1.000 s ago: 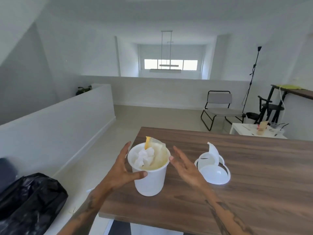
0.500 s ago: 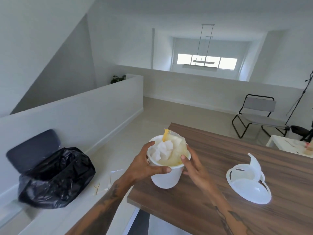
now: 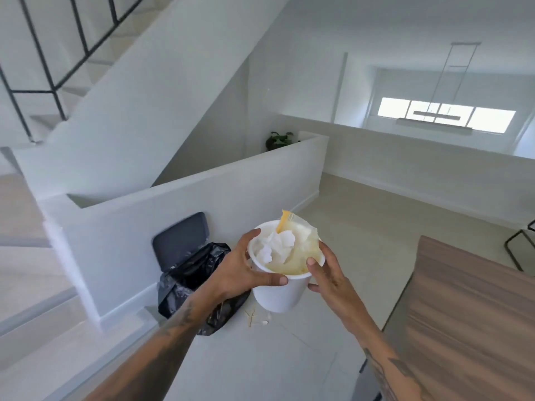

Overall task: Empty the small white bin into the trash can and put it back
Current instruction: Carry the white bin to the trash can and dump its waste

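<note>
I hold the small white bin [image 3: 279, 295] upright in the air, off the table and above the floor. It is full of crumpled white tissue and a clear plastic wrapper with a yellow strip [image 3: 285, 247]. My left hand [image 3: 241, 272] grips its left side near the rim. On the bin's right side, my right hand [image 3: 325, 274] has its thumb on the rim. The trash can [image 3: 189, 280], lined with a black bag and with its dark lid raised, stands on the floor against the low white wall, just left of and below the bin.
The wooden table [image 3: 463, 314] runs along the right edge. Small scraps [image 3: 256, 316] lie on the floor beside the trash can. A low white wall [image 3: 202, 198] and a staircase [image 3: 72, 91] stand to the left. A black chair leg [image 3: 518, 250] shows at far right.
I lifted the bin off the table and carried it left toward the trash can. The view swung left, so the lid on the table left the frame.
</note>
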